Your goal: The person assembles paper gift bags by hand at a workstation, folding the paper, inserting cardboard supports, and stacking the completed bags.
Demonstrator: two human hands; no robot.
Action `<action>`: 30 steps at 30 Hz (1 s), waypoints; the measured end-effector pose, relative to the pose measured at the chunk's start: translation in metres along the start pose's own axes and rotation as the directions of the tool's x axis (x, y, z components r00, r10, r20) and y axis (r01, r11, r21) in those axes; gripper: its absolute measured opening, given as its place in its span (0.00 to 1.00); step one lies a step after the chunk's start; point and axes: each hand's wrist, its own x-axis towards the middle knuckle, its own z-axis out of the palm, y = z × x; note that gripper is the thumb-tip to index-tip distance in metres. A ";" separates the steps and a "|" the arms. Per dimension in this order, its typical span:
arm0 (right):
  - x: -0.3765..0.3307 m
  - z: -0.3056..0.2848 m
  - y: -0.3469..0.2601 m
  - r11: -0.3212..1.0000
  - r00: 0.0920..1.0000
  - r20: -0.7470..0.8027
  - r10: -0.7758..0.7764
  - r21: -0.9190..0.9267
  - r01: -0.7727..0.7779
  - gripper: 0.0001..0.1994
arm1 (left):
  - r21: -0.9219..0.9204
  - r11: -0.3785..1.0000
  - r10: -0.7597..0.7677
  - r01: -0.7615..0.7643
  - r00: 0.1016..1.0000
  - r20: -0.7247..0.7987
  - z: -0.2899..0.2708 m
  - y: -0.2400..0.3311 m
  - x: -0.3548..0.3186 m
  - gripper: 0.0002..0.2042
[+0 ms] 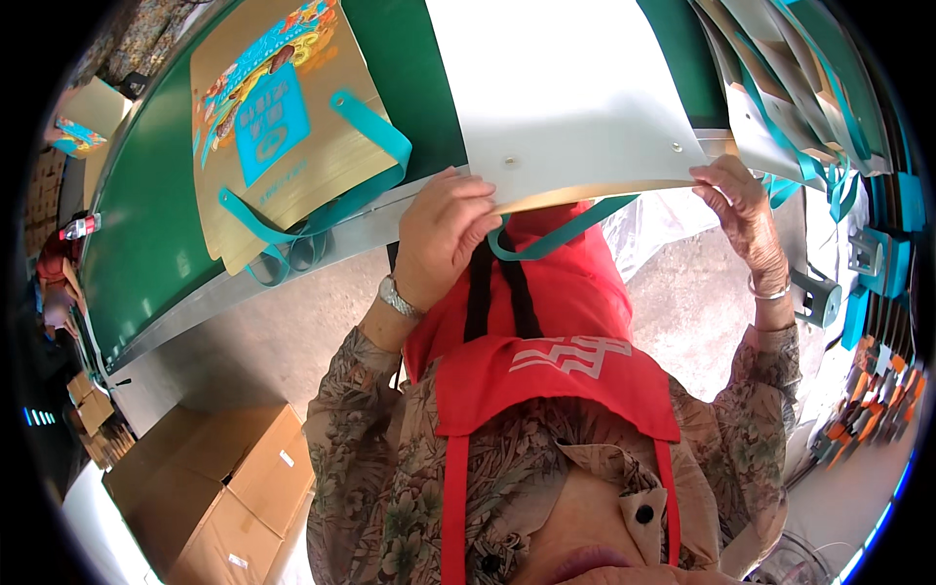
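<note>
Across the near edge of the green desk (146,263), middle: one white bag (575,88), laid flat, its near rim projecting past the desk's pale metal border. Two eyelets close to that rim; a gold strip shows along it; one turquoise handle (573,228) loops below.

Left hand (441,232): at the bag's near left corner, fingers narrow, pinching the rim; metal watch (398,296) on the wrist. Right hand (743,207): at the near right corner, fingers likewise narrow, gripping the rim; bracelet (768,292) on the wrist.

Left on the desk: one gold bag (336,171), flat, apart from the white bag, with colourful print, a blue panel and turquoise ribbon handles. Right side: one overlapping group of bags (756,107), gold and white, turquoise ribbons trailing toward the near side.

Far left: one bottle (80,227), red label. Near left: one brown cardboard box (200,487), pale stickers attached. Worn by the person: red apron (546,390) bearing a white mark; leaf-patterned shirt (366,458).
</note>
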 end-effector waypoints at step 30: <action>0.107 0.028 0.084 0.822 0.941 0.051 0.334 0.472 -0.317 0.24 | 0.070 0.727 -0.686 0.683 0.727 0.026 0.030 -0.053 0.063 0.25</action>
